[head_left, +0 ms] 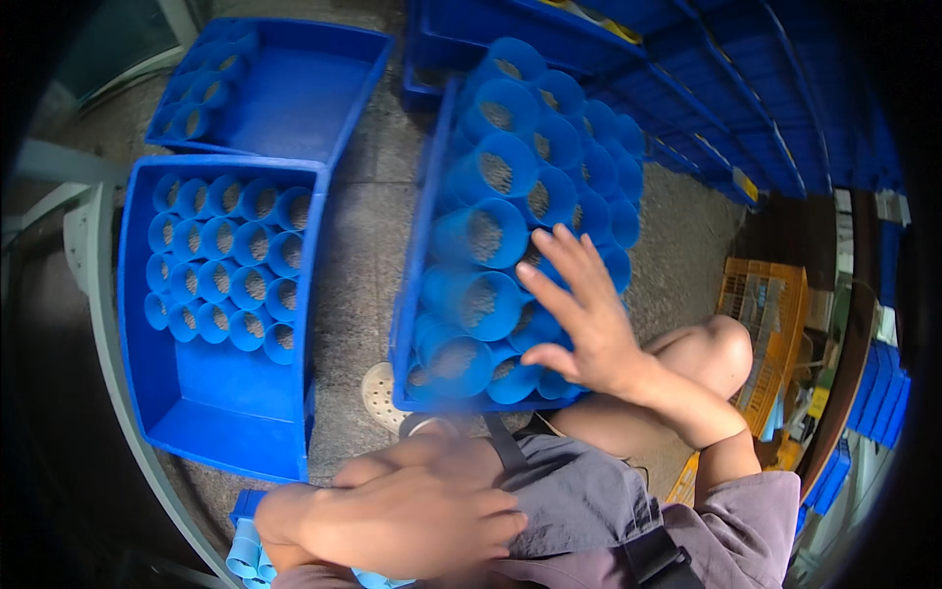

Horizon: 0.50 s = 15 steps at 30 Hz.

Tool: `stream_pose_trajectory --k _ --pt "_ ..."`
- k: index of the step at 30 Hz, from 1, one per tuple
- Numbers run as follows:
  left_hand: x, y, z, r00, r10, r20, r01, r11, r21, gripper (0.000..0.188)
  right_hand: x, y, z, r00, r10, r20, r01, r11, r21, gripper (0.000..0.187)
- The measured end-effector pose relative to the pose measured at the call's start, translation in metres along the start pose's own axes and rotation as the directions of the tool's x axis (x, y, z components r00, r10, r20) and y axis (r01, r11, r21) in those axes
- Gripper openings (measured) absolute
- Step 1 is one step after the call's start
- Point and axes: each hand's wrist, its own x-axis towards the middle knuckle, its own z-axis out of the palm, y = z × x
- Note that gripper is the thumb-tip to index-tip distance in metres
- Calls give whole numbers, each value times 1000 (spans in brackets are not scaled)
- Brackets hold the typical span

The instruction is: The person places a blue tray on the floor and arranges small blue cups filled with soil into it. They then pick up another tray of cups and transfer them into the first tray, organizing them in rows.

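My right hand (pixel 589 324) is spread over blue cups (pixel 481 233) packed in a blue crate (pixel 417 285) in front of me. Its fingertips are close to the cup rims, and it holds nothing. These cups contain grey-brown granules and stand in stacked layers, the upper ones tilted. My left hand (pixel 422 520) is slightly blurred and lies across my lap beside the grey cloth (pixel 579 501), its fingers stretched out. Light blue cups (pixel 245 550) show at the lower left, and part of another shows below my left hand.
On the left, a blue bin (pixel 231 417) holds rows of similar filled cups. Behind it stands another blue bin (pixel 304 83) with cups along one side. Stacked blue crates (pixel 726 88) fill the far right. A yellow-orange crate (pixel 765 304) stands right of my knee, and a metal frame (pixel 103 265) edges the left.
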Motion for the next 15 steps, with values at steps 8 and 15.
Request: stream_pose_trajectory --k 8,15 --pt "-27 -14 -3 999 15 -39 -13 999 32 27 0 6 59 992 -112 -58 109 993 -46 78" --pt "-27 -28 3 990 23 -140 -37 994 -101 27 2 7 62 996 -78 33 79 996 -38 83"
